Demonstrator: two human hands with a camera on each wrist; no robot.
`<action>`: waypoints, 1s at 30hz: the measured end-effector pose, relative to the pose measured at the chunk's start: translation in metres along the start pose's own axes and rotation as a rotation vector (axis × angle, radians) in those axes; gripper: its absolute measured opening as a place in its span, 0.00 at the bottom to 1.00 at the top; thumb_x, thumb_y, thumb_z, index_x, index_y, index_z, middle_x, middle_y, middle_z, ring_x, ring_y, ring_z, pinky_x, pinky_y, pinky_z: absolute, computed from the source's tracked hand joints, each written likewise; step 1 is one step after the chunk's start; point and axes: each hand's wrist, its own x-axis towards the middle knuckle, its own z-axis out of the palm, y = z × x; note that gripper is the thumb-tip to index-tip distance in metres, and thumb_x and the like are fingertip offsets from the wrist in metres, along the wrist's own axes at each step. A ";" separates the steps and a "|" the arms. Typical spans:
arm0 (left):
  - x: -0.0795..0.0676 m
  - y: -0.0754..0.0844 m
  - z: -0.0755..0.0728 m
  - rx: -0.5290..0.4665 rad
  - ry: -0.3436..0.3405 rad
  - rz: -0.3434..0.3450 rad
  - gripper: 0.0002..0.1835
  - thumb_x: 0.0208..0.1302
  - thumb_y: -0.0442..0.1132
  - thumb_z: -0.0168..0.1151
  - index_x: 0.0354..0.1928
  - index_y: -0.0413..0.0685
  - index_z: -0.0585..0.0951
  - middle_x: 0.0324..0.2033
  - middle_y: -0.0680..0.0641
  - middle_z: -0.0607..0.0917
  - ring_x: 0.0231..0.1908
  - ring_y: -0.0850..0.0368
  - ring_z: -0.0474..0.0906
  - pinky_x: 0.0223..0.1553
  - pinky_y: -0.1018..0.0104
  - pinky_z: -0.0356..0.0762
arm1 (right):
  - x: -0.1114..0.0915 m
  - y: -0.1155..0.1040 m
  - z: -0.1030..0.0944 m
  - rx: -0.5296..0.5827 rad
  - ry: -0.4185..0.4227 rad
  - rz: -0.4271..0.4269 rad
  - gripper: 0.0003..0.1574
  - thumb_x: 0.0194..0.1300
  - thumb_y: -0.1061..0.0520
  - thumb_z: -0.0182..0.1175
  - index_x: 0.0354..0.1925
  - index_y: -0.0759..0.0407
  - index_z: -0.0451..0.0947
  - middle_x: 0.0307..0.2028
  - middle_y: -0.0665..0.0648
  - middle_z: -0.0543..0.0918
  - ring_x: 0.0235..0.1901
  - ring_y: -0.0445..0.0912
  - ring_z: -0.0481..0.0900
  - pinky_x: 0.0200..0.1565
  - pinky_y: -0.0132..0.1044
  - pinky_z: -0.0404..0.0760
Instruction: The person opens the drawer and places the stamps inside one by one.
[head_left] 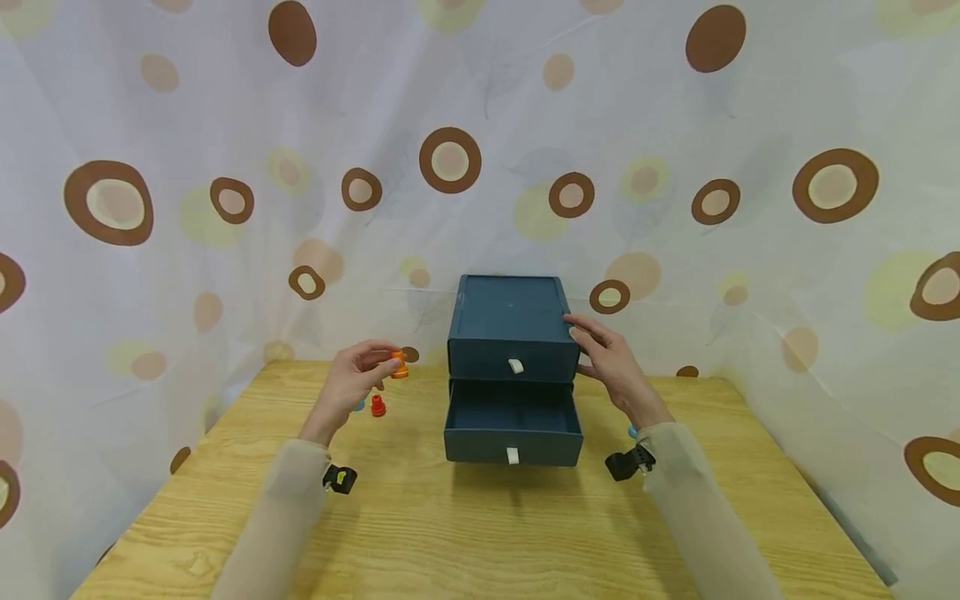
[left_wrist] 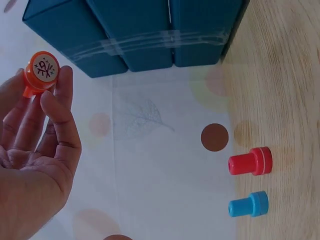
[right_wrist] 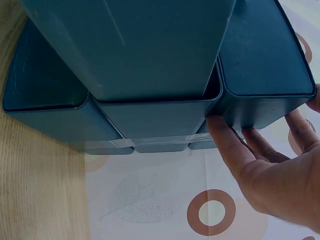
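Orange stamp [head_left: 400, 365] pinched in left hand [head_left: 358, 377], long axis near upright, wide end down. Stamp hangs left of open drawer [head_left: 513, 447], apart from it. Right hand [head_left: 611, 360], farther off, touches cabinet's [head_left: 512, 310] right side, unclenched.

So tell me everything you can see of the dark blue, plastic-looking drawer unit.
The dark blue, box-shaped drawer unit looks like smooth plastic: three stacked tiers, with clear tape across their sides. It stands upright on the light wooden table, near the patterned curtain. The top drawer is shut; the middle drawer is pulled out. Each bears a small white tab on its front. The right hand touches the unit's right side, high up.
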 end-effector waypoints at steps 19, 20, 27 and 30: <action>0.017 -0.018 0.019 -0.016 0.066 -0.019 0.19 0.66 0.41 0.65 0.55 0.39 0.81 0.47 0.35 0.86 0.38 0.49 0.81 0.30 0.69 0.77 | 0.002 -0.004 -0.001 0.003 0.006 -0.005 0.32 0.77 0.43 0.48 0.74 0.49 0.61 0.76 0.57 0.54 0.75 0.60 0.51 0.66 0.62 0.65; 0.017 -0.017 0.020 -0.021 0.072 -0.019 0.19 0.65 0.42 0.66 0.54 0.39 0.81 0.46 0.36 0.86 0.37 0.52 0.81 0.30 0.70 0.77 | 0.002 -0.004 -0.001 0.000 0.005 -0.007 0.33 0.77 0.43 0.47 0.74 0.49 0.60 0.76 0.58 0.53 0.75 0.60 0.51 0.66 0.62 0.65; 0.013 -0.012 0.033 -0.036 0.079 0.014 0.16 0.61 0.45 0.70 0.49 0.45 0.84 0.38 0.46 0.88 0.33 0.59 0.83 0.29 0.68 0.78 | 0.001 -0.002 -0.001 0.005 0.006 -0.005 0.33 0.76 0.42 0.48 0.73 0.49 0.61 0.76 0.58 0.54 0.75 0.60 0.51 0.66 0.62 0.65; 0.011 -0.010 0.037 -0.040 0.065 0.033 0.16 0.61 0.44 0.70 0.48 0.45 0.84 0.36 0.47 0.89 0.33 0.58 0.84 0.29 0.67 0.77 | 0.000 -0.001 -0.002 0.003 -0.005 -0.011 0.33 0.76 0.42 0.48 0.74 0.50 0.60 0.76 0.58 0.53 0.75 0.60 0.50 0.66 0.62 0.64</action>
